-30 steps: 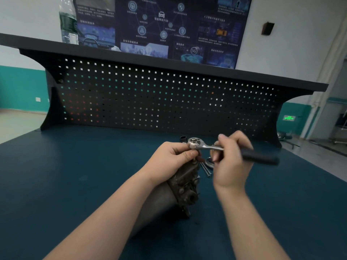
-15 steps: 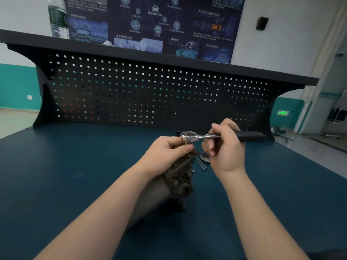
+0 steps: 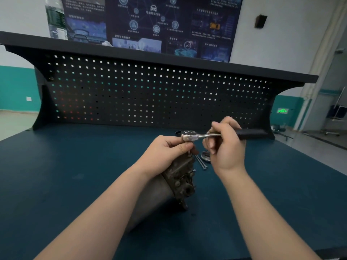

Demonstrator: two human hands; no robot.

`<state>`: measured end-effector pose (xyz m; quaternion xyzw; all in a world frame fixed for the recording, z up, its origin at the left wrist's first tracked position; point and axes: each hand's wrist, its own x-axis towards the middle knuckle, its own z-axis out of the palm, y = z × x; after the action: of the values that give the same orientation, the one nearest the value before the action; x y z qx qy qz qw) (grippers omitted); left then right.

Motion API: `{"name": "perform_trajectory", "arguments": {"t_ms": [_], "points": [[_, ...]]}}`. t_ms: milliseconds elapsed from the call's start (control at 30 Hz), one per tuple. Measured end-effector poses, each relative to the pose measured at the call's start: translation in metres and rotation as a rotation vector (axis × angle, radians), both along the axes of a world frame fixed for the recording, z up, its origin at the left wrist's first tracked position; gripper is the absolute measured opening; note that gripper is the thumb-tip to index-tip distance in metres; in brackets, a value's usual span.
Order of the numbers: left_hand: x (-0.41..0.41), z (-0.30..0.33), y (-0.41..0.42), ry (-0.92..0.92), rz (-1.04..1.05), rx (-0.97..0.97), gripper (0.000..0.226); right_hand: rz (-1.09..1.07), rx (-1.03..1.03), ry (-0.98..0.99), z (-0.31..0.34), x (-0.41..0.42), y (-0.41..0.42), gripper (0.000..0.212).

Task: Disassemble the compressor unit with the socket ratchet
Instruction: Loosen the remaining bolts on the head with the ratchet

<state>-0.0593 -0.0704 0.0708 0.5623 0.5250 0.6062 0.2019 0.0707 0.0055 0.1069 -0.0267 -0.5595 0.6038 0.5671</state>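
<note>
Head view, looking down at a dark blue-green workbench [image 3: 75,166]: the right hand [image 3: 226,147] has its fingers curled round the shank of the socket ratchet [image 3: 206,136], just where the bright metal meets the black grip, so the handle sticks out to the right and lies roughly level. The ratchet's chrome head sits at the top corner of the compressor unit [image 3: 180,177]. The left hand [image 3: 165,152] is clamped on that same upper end of the unit, thumb and fingertips pinched right under the ratchet head; whether the fingers also touch the socket itself cannot be told. The two hands are close but apart, with a narrow gap between them. The compressor lies on its side near the middle of the bench, its grimy end plate with bolt heads and a port facing right, its smooth grey barrel running back under the left forearm. Just beside it on the right lie two long bolts [image 3: 201,162] and a small round metal part [image 3: 205,155]. A small black socket [image 3: 177,132] stands behind the ratchet head. Behind the bench rises a black pegboard [image 3: 131,94] topped by a shelf, on which stands a clear plastic bottle [image 3: 56,17] at the left; a dark poster [image 3: 150,23] hangs on the wall beyond.
</note>
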Motion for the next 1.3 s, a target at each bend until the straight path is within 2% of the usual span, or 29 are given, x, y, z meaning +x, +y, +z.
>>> {"name": "perform_trajectory", "arguments": {"t_ms": [33,67,133,167,200,233,300,433,500,533,600,633,700,733,767,800,867,967,1033,1100,1167,1233,1300], "points": [[0.002,-0.001,0.002,-0.010,0.013,0.017,0.016,-0.135,0.054,0.036,-0.009,-0.003,-0.008,0.037],[0.004,-0.002,0.003,-0.022,0.020,0.036,0.018,-0.343,0.203,0.041,-0.018,-0.007,-0.015,0.035],[0.005,-0.006,0.003,-0.050,0.009,0.047,0.032,-0.766,0.728,0.046,-0.038,-0.019,-0.029,0.034],[0.004,-0.007,0.002,-0.069,-0.010,0.034,0.034,-0.906,0.961,0.049,-0.045,-0.024,-0.035,0.033],[0.003,-0.007,0.001,-0.078,-0.032,0.017,0.031,-0.957,1.079,0.037,-0.047,-0.026,-0.038,0.032],[0.002,-0.005,0.000,-0.064,-0.041,0.005,0.025,-0.937,1.098,0.020,-0.045,-0.024,-0.037,0.033],[0.001,-0.002,-0.002,-0.001,-0.043,0.003,0.018,-0.676,0.888,-0.017,-0.027,-0.016,-0.028,0.035],[0.003,0.001,-0.002,-0.024,-0.035,-0.026,0.014,0.077,0.068,-0.083,0.010,0.003,0.005,0.041],[0.003,-0.001,0.001,-0.003,0.021,-0.012,0.014,0.211,-0.123,-0.023,0.008,0.004,0.012,0.047],[0.004,-0.002,0.003,0.006,0.046,0.006,0.014,0.189,-0.161,0.005,0.003,0.002,0.008,0.046],[0.007,-0.002,0.004,0.027,0.069,0.044,0.012,-0.073,-0.034,0.029,-0.011,-0.002,-0.008,0.039],[0.009,-0.004,0.005,0.026,0.071,0.057,0.014,-0.273,0.118,0.037,-0.020,-0.005,-0.017,0.037],[0.011,-0.004,0.002,0.000,0.060,0.067,0.031,-0.621,0.599,0.022,-0.037,-0.012,-0.037,0.034],[0.010,-0.005,0.001,0.007,0.054,0.062,0.042,-0.671,0.802,-0.004,-0.043,-0.013,-0.044,0.035],[0.008,-0.005,-0.001,0.030,0.046,0.051,0.047,-0.642,0.897,-0.045,-0.041,-0.011,-0.044,0.036],[0.007,-0.003,-0.002,0.053,0.024,0.047,0.043,-0.595,0.868,-0.092,-0.033,-0.008,-0.038,0.036],[0.006,0.002,-0.005,0.046,-0.042,0.017,0.017,-0.357,0.555,-0.172,-0.007,-0.001,-0.021,0.039],[0.007,0.004,-0.004,-0.009,-0.067,-0.025,0.023,0.174,0.054,-0.192,0.013,0.009,0.011,0.043],[0.007,0.002,-0.001,0.027,-0.001,-0.010,0.015,0.270,-0.094,-0.109,0.008,0.008,0.018,0.047],[0.007,-0.001,0.003,0.045,0.058,0.010,0.020,0.114,-0.085,-0.018,-0.003,0.002,0.009,0.044],[0.008,-0.005,0.005,0.047,0.084,0.044,0.019,-0.189,0.058,0.037,-0.017,-0.005,-0.010,0.039],[0.011,-0.004,0.003,0.016,0.064,0.064,0.019,-0.541,0.370,0.024,-0.035,-0.011,-0.030,0.035],[0.012,-0.001,-0.002,0.018,0.012,0.057,0.026,-0.668,0.650,-0.002,-0.046,-0.011,-0.045,0.035]]}}
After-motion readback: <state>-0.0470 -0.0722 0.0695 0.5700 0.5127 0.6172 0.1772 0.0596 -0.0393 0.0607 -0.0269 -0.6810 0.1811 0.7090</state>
